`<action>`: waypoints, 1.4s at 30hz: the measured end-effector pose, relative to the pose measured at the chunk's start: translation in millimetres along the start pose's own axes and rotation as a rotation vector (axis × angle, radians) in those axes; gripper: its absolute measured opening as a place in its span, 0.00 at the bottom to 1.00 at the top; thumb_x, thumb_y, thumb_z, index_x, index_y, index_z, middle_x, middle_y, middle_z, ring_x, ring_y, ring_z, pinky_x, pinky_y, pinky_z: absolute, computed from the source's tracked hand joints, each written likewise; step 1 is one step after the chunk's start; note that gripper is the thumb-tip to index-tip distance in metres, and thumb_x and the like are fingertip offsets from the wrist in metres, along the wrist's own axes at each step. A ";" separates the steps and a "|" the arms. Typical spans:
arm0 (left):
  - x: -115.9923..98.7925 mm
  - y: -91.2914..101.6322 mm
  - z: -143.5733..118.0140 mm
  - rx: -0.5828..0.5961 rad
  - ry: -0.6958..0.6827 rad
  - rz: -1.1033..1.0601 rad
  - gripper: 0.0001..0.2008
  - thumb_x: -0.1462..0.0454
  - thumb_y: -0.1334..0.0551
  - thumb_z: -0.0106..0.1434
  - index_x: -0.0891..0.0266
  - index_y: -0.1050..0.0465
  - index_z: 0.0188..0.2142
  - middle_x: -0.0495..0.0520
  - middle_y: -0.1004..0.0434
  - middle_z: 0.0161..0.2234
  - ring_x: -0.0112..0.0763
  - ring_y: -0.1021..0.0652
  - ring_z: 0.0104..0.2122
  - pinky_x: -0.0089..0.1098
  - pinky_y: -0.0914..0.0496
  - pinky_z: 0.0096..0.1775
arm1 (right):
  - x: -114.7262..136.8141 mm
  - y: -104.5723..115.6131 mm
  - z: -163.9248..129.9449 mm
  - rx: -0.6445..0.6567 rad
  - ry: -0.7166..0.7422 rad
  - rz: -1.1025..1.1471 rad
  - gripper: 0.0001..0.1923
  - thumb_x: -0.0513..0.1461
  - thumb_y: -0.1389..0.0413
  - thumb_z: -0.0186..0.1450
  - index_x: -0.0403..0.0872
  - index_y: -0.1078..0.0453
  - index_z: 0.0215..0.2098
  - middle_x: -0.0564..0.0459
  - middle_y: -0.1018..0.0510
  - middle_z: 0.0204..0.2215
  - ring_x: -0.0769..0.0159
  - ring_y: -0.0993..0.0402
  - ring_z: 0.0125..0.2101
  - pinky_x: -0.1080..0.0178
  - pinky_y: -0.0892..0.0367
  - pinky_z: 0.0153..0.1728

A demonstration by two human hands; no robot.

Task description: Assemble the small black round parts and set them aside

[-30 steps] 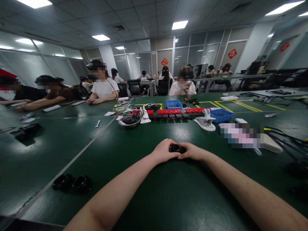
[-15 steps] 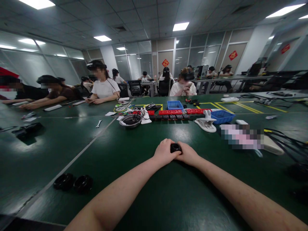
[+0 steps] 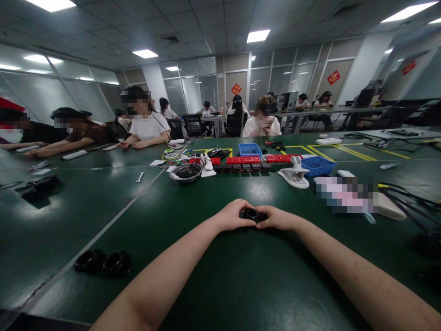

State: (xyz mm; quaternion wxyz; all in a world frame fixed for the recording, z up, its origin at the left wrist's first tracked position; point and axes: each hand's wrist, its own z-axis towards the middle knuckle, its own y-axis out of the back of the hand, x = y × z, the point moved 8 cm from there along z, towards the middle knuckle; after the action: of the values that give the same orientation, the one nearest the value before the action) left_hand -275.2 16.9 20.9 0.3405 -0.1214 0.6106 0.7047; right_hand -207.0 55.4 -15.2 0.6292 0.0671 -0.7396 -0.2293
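Between my two hands is a black ring-shaped part with a round hole facing me, low over the green table. My left hand is wrapped round its left side, thumb along the front. From the right, my right hand grips it with thumb and fingers. Whether the part rests on the table I cannot tell. Two similar black rings, a left one and a right one, lie side by side at the lower left.
A metal bowl with dark contents, red strips, a white clip stand and a blue tray stand further back. A wrench lies left. Cables spread at the right. Several people sit around the tables.
My hands have drawn slightly apart round the black ring, the right one shifting to the right. More of the ring shows between the fingers.
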 end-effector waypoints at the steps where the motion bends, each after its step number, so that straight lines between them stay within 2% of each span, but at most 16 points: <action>1: -0.4 0.5 0.0 -0.002 0.000 0.011 0.19 0.56 0.39 0.47 0.61 0.36 0.38 0.51 0.36 0.34 0.29 0.34 0.33 0.28 0.38 0.32 | -0.2 0.0 -0.1 0.000 0.001 -0.005 0.18 0.37 0.45 0.50 0.43 0.37 0.40 0.54 0.30 0.33 0.67 0.35 0.33 0.65 0.40 0.35; 6: -4.8 2.8 -0.1 -0.022 -0.017 0.056 0.19 0.55 0.40 0.47 0.61 0.36 0.37 0.51 0.36 0.34 0.31 0.34 0.36 0.30 0.39 0.37 | -1.7 2.3 -0.2 -0.019 0.007 -0.033 0.17 0.36 0.45 0.50 0.43 0.36 0.39 0.54 0.30 0.32 0.66 0.35 0.33 0.64 0.40 0.35; 22: -4.1 2.3 -0.7 -0.030 0.018 0.024 0.18 0.56 0.39 0.46 0.61 0.36 0.37 0.51 0.36 0.33 0.29 0.34 0.34 0.29 0.38 0.34 | -1.8 0.9 0.0 -0.018 -0.014 0.016 0.20 0.37 0.45 0.49 0.43 0.38 0.40 0.54 0.31 0.32 0.68 0.35 0.32 0.66 0.40 0.33; 28: -1.1 1.1 -2.4 -0.076 0.124 0.071 0.19 0.55 0.39 0.45 0.60 0.36 0.36 0.51 0.36 0.33 0.31 0.33 0.33 0.30 0.38 0.34 | -13.0 10.5 3.5 -0.177 -0.044 -0.092 0.19 0.40 0.41 0.44 0.43 0.39 0.33 0.57 0.34 0.26 0.70 0.37 0.27 0.68 0.42 0.26; 32: -1.3 4.0 -6.6 -0.203 0.224 0.136 0.19 0.53 0.40 0.45 0.61 0.36 0.35 0.52 0.36 0.33 0.34 0.33 0.34 0.33 0.39 0.36 | -17.2 16.7 5.3 -0.355 -0.084 -0.260 0.20 0.43 0.40 0.41 0.44 0.41 0.27 0.58 0.36 0.22 0.71 0.40 0.24 0.70 0.46 0.22; 35: 0.2 6.3 -10.2 -0.307 0.309 0.191 0.18 0.54 0.39 0.46 0.61 0.37 0.34 0.53 0.36 0.33 0.36 0.34 0.36 0.35 0.40 0.38 | -17.0 17.5 5.2 -0.509 -0.127 -0.416 0.18 0.43 0.41 0.42 0.45 0.42 0.27 0.56 0.35 0.22 0.71 0.41 0.23 0.69 0.49 0.21; 38: 2.7 6.7 -11.1 -0.346 0.342 0.206 0.18 0.55 0.39 0.46 0.62 0.37 0.34 0.53 0.36 0.33 0.36 0.34 0.37 0.37 0.41 0.39 | -15.6 16.1 4.1 -0.622 -0.167 -0.545 0.15 0.43 0.44 0.46 0.45 0.41 0.28 0.53 0.33 0.24 0.69 0.40 0.24 0.68 0.50 0.22; 40: 4.8 7.2 -10.2 -0.343 0.325 0.193 0.18 0.55 0.39 0.46 0.62 0.37 0.33 0.53 0.36 0.33 0.36 0.34 0.37 0.36 0.40 0.39 | -14.1 14.8 4.4 -0.624 -0.156 -0.567 0.15 0.43 0.44 0.47 0.45 0.40 0.30 0.52 0.32 0.25 0.68 0.39 0.25 0.68 0.49 0.23; 42: 6.4 7.7 -8.2 -0.317 0.273 0.156 0.18 0.55 0.39 0.46 0.62 0.37 0.34 0.53 0.36 0.33 0.35 0.34 0.36 0.35 0.39 0.39 | -10.6 12.7 6.0 -0.545 -0.088 -0.518 0.17 0.44 0.43 0.46 0.45 0.39 0.32 0.51 0.32 0.28 0.66 0.37 0.28 0.67 0.46 0.25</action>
State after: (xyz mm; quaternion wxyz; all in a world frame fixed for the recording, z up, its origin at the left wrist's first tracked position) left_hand -286.7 11.1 21.3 0.1757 -0.2199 0.5400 0.7932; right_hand -208.3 72.3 -19.9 0.5128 0.0720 -0.6363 -0.5718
